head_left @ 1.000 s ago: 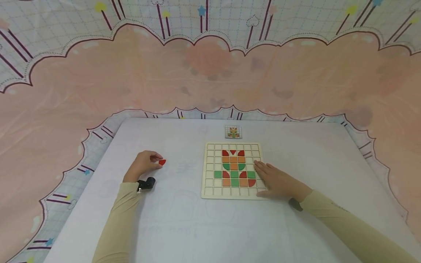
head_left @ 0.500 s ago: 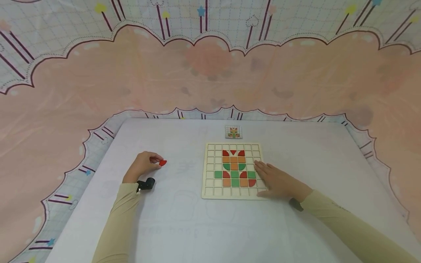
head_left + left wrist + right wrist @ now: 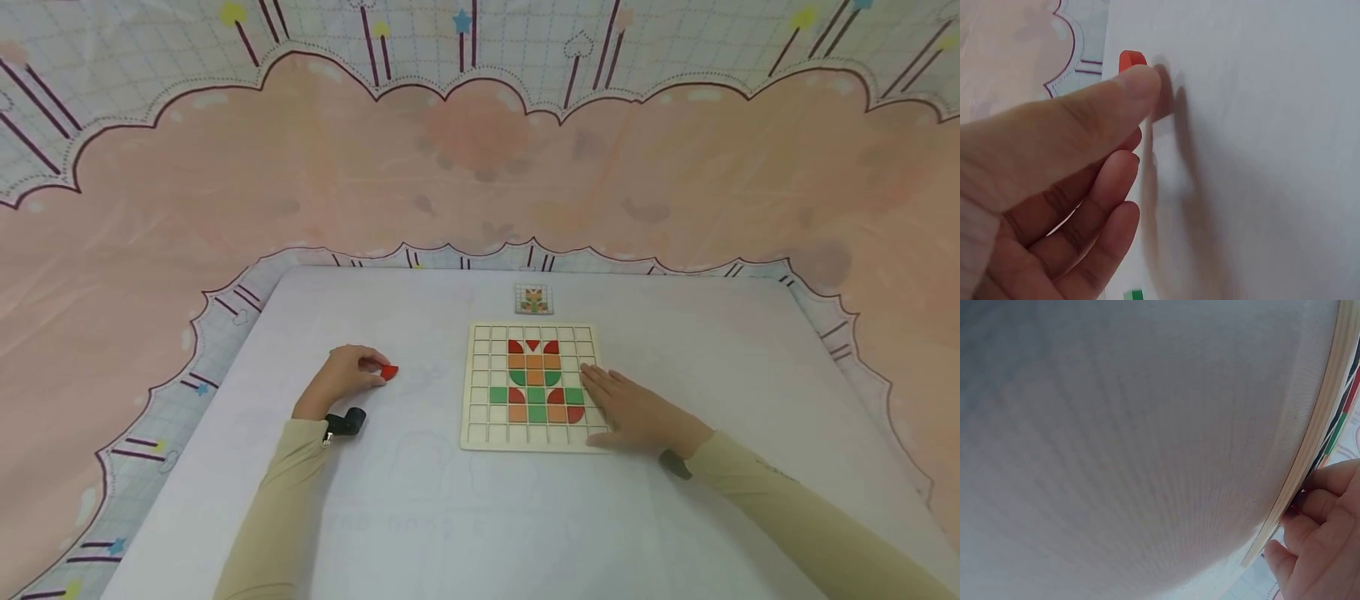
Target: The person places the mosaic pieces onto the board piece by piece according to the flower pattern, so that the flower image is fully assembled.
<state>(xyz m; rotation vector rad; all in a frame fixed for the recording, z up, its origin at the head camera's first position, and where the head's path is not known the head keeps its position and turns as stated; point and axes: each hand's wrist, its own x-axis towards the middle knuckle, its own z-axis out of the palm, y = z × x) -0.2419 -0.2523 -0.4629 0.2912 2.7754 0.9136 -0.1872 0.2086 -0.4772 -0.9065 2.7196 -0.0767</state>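
On the white table (image 3: 465, 517), left of centre, the person's left hand (image 3: 343, 379) pinches a small red wooden puzzle piece (image 3: 388, 372) between thumb and fingertips, low over the tabletop and well apart from the board. The left wrist view shows the thumb (image 3: 1085, 119) closed over the red piece (image 3: 1132, 60), the other fingers curled beneath.

Right of centre lies a square pale wooden grid board (image 3: 532, 388) bearing red, orange and green tiles set in a flower pattern. The right hand (image 3: 637, 412) rests flat on the board's right near corner, fingers straight and close together, fingertips pointing left toward the tiles. Its fingers (image 3: 1325, 506) touch the board's edge (image 3: 1310, 444) in the right wrist view.

Just beyond the board's far edge sits a small printed pattern card (image 3: 534, 299). A pink and white patterned cloth (image 3: 480, 167) hangs behind the table.
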